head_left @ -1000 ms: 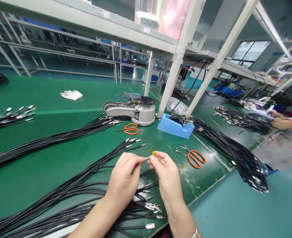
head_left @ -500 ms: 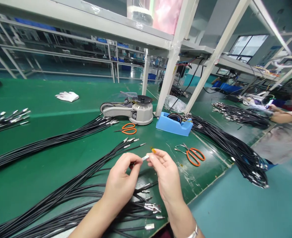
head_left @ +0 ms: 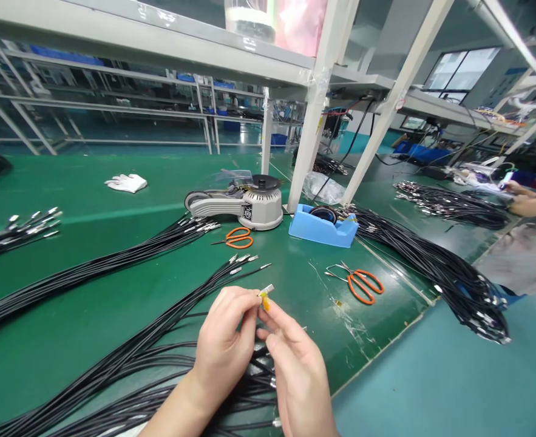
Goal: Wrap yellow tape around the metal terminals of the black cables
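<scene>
My left hand [head_left: 229,331] is closed in a pinch on a black cable near its silver connector [head_left: 266,291], which points up and right. A small piece of yellow tape [head_left: 266,301] is on or against the base of that connector. Just right of it, my right hand [head_left: 295,358] touches the tape with a fingertip, its thumb apart below and its other fingers partly hidden. Black cables with metal ends [head_left: 158,321] lie to the left and beneath both hands.
Orange-handled scissors [head_left: 364,285] lie right, another orange pair [head_left: 239,238] ahead. Behind stand a grey tape machine [head_left: 263,209] and a blue tape holder [head_left: 323,227]. More cable bundles [head_left: 413,249] lie right. A white glove [head_left: 126,183] is back left. A person's arm [head_left: 534,203] shows far right.
My right hand has moved down and slightly left, bringing the yellow tape from its fingertip to the connector's base. Its fingers no longer cover the connector's tip. The view has shifted slightly.
</scene>
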Available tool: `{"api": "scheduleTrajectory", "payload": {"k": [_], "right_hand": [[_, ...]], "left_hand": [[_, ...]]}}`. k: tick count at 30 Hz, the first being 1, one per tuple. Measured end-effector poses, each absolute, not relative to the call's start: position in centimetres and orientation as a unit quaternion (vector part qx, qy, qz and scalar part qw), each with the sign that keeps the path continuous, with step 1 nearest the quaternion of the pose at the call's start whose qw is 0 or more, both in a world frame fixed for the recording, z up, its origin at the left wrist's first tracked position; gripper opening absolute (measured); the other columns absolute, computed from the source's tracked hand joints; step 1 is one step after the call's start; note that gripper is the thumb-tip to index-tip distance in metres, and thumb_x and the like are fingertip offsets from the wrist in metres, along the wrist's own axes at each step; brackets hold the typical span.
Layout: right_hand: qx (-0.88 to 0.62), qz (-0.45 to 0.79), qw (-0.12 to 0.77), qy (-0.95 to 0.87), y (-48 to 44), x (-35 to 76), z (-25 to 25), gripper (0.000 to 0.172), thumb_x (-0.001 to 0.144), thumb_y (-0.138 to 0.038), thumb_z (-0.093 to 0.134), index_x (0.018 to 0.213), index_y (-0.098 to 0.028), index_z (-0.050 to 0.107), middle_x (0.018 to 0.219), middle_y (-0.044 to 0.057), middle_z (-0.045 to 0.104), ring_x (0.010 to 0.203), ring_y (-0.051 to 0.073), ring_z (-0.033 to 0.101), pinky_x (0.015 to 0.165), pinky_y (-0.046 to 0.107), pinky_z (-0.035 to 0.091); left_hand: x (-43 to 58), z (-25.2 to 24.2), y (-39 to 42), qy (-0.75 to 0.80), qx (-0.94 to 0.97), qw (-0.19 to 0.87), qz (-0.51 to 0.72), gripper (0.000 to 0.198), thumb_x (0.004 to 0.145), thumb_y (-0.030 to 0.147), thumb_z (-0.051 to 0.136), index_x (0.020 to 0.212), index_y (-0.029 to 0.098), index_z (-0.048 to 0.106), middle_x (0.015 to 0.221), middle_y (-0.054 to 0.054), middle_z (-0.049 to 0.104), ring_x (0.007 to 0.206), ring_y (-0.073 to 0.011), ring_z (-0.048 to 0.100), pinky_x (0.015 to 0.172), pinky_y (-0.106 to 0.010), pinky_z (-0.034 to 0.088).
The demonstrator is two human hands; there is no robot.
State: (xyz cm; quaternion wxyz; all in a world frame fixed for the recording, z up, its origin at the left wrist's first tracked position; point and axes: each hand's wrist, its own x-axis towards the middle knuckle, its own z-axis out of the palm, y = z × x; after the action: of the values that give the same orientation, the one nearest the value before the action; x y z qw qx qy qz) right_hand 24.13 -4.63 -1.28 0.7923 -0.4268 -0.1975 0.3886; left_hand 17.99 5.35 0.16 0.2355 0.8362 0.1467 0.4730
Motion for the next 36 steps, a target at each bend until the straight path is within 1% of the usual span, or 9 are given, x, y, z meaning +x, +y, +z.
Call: {"api": "scheduleTrajectory", "payload": {"k": [8, 15, 23, 36], "right_hand": [[-0.414, 0.389, 0.799, -0.197, -4.8, 24.04, -1.1, 0.033, 0.083, -0.024, 0.06, 0.116, -0.022, 0.064, 0.127, 0.008, 0.06, 0.12, 0.028, 0.052, 0.101, 0.044, 0.042], [-0.408, 0.399, 0.8, -0.185, -4.83, 24.14, -1.01, 0.032, 0.083, -0.025, 0.061, 0.114, -0.023, 0.065, 0.124, 0.007, 0.062, 0.119, 0.026, 0.053, 0.101, 0.042, 0.042], [-0.426, 0.405, 0.791, -0.171, -4.84, 24.33, -0.75, 0.035, 0.081, -0.026, 0.063, 0.115, -0.02, 0.064, 0.124, 0.01, 0.061, 0.118, 0.028, 0.053, 0.103, 0.047, 0.038], [-0.435, 0.408, 0.785, -0.163, -4.85, 24.33, -0.51, 0.033, 0.08, -0.026, 0.063, 0.113, -0.02, 0.066, 0.121, 0.01, 0.063, 0.117, 0.028, 0.054, 0.103, 0.046, 0.039]], "left_hand": [[17.93, 0.16, 5.45, 0.126, 0.841, 0.207, 0.485, 0.023, 0.083, 0.001, 0.051, 0.093, 0.02, 0.058, 0.087, -0.003, 0.063, 0.082, -0.0127, 0.059, 0.072, -0.025, 0.049], [17.88, -0.08, 5.5, 0.125, 0.843, 0.213, 0.479, 0.027, 0.083, -0.002, 0.05, 0.097, 0.019, 0.058, 0.09, -0.003, 0.062, 0.085, -0.0126, 0.057, 0.075, -0.026, 0.048], [17.85, -0.16, 5.49, 0.124, 0.84, 0.219, 0.48, 0.028, 0.082, -0.002, 0.051, 0.1, 0.018, 0.058, 0.092, -0.003, 0.061, 0.086, -0.012, 0.056, 0.076, -0.026, 0.048], [17.81, -0.35, 5.39, 0.132, 0.838, 0.219, 0.482, 0.027, 0.084, 0.001, 0.051, 0.103, 0.019, 0.058, 0.09, -0.002, 0.061, 0.084, -0.0122, 0.056, 0.076, -0.025, 0.048]]}}
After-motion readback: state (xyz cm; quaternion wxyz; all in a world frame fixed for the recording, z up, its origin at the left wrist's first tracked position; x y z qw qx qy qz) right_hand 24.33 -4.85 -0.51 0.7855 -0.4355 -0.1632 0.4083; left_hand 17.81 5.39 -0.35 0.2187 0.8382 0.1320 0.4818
